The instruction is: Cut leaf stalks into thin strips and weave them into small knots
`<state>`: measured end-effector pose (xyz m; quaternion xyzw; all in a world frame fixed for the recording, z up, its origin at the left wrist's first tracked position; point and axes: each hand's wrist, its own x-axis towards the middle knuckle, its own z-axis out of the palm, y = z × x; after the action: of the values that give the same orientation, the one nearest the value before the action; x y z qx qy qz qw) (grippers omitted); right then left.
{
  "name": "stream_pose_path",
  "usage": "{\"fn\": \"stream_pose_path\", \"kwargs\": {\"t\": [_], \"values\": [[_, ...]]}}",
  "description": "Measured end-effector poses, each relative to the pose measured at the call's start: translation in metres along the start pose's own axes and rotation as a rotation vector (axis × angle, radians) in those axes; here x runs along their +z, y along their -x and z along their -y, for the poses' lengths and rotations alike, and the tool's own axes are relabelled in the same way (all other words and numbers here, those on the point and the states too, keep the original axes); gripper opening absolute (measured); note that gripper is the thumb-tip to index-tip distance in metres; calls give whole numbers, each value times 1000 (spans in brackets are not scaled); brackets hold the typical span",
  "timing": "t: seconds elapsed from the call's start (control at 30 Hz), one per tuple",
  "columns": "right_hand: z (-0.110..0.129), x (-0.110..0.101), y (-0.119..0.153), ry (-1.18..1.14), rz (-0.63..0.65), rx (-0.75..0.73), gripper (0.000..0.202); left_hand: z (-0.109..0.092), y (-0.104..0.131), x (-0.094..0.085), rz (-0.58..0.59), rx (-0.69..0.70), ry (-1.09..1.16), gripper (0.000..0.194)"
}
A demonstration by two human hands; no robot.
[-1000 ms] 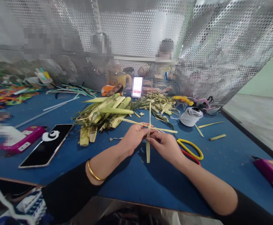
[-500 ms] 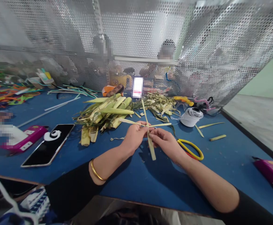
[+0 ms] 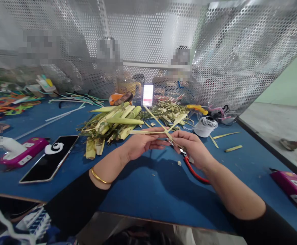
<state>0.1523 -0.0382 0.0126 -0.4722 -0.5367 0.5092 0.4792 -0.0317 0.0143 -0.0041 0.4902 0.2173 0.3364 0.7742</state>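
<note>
Pale green strips of what looks like corn husk (image 3: 155, 115) cross one another between my hands and meet in a small knot. My left hand (image 3: 140, 144) is at the left strip and the knot, thumb on top and fingers stretched beneath. Near the knot my right hand (image 3: 191, 146) pinches the lower end, its fingertips partly hidden. A pair of scissors with a red handle (image 3: 195, 174) sticks out from under my right hand, its metal part between the fingers. A pile of husks (image 3: 118, 119) lies just beyond my left hand.
Shredded husks (image 3: 174, 112) and a white thread spool (image 3: 205, 126) lie behind my hands. On the left are a phone (image 3: 50, 158) and a purple power strip (image 3: 27, 149); another power strip (image 3: 292, 189) is at right. A perforated metal screen (image 3: 148, 37) closes the back.
The crossed strips have turned, and the wide lower strip no longer points toward me. My left fingers have stretched out. The scissors have shifted with my right hand, showing red handle instead of yellow.
</note>
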Motion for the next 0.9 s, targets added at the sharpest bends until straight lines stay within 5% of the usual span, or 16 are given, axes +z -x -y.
{"fn": "stream_pose_path", "kwargs": {"t": [0.13, 0.27, 0.63, 0.9], "values": [[6, -7, 1, -186, 108, 96, 10, -7, 2, -7, 170, -45, -28, 40], [6, -9, 0, -180, 98, 85, 9, -13, 5, -2, 173, -62, -41, 44], [-15, -2, -3, 627, 69, -85, 26, 10, 4, 23, -364, -111, -213, 22], [-9, 8, 13, 1161, 145, -511, 32, 11, -1, 17, -548, -14, -283, 16]]}}
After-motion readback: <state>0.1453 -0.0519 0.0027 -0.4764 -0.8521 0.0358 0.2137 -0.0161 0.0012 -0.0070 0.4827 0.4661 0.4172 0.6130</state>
